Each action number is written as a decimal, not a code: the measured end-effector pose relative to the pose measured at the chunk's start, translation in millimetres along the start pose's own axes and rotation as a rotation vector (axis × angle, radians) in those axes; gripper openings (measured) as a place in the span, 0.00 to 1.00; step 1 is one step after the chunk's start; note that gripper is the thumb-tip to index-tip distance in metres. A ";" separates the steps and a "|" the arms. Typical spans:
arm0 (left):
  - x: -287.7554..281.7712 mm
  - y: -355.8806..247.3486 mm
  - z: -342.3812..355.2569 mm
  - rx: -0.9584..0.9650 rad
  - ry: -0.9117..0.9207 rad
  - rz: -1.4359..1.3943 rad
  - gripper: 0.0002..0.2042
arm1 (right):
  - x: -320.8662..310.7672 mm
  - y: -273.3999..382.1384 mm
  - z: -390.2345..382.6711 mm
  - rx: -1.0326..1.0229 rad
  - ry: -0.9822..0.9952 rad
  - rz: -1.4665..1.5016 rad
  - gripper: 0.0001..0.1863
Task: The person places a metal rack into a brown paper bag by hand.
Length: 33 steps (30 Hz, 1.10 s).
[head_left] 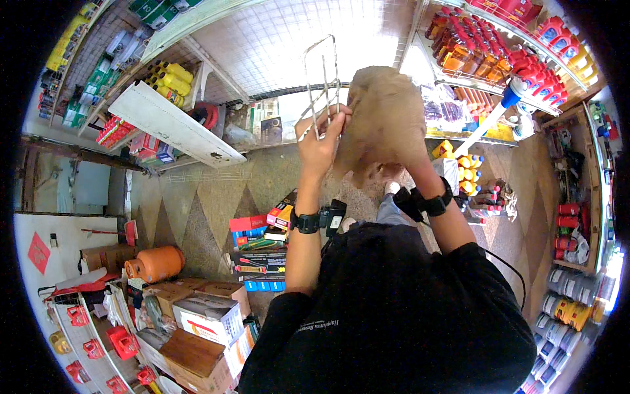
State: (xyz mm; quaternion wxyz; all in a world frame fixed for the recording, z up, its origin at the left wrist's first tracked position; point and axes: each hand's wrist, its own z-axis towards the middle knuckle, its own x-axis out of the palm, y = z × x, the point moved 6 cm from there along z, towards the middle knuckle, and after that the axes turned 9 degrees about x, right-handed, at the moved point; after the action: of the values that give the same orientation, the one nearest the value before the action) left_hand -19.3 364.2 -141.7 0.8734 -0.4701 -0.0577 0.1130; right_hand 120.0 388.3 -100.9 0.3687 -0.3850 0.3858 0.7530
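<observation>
Wire frame (325, 72) gripped in left hand (320, 141), fingers closed round its near end. Right hand (388, 172) mostly hidden by blurred brown cloth (384, 118); its grip cannot be told. Far white shelving (262, 49) partly blocked by cloth. Floor at near left crowded by colourful boxes (262, 259), cartons (197, 354), orange cylinder (161, 262); yellow-bodied bottles (468, 175) grouped at right.

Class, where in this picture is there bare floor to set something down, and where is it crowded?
The diamond-patterned brown floor is bare between the long white shelf board, orange metal cylinder and stacked, brightly coloured boxes. A second bare strip lies between the yellow plastic bottles and right-hand shelving. Crowded: around the brown cardboard cartons and red-capped amber bottles.
</observation>
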 end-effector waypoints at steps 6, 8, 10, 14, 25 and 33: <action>6.8 9.9 -12.4 -0.292 0.079 -0.140 0.12 | 51.5 -26.7 -34.1 -0.021 -0.095 0.079 0.30; 11.3 17.4 -18.5 -0.315 0.087 -0.156 0.15 | 85.9 -43.3 -50.2 0.109 0.255 0.184 0.25; 12.4 15.5 -22.0 0.039 0.154 0.113 0.11 | 86.7 -35.6 -57.0 0.172 0.431 0.236 0.23; 10.3 28.0 -26.6 0.072 0.157 0.215 0.11 | 21.3 27.4 -34.5 0.071 0.272 0.151 0.18; 19.4 11.3 -28.1 0.066 0.252 0.389 0.16 | -46.6 35.8 -3.7 -0.028 -0.328 0.293 0.14; 28.2 5.9 -27.8 -0.282 0.268 0.098 0.17 | 1.3 -21.7 -18.5 0.104 -0.226 0.062 0.14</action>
State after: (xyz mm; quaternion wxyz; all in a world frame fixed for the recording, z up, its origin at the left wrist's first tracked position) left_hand 12.9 351.9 -162.1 0.7922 -0.6010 0.0664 0.0825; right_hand 143.4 382.0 -116.0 0.4060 -0.2659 0.3918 0.7817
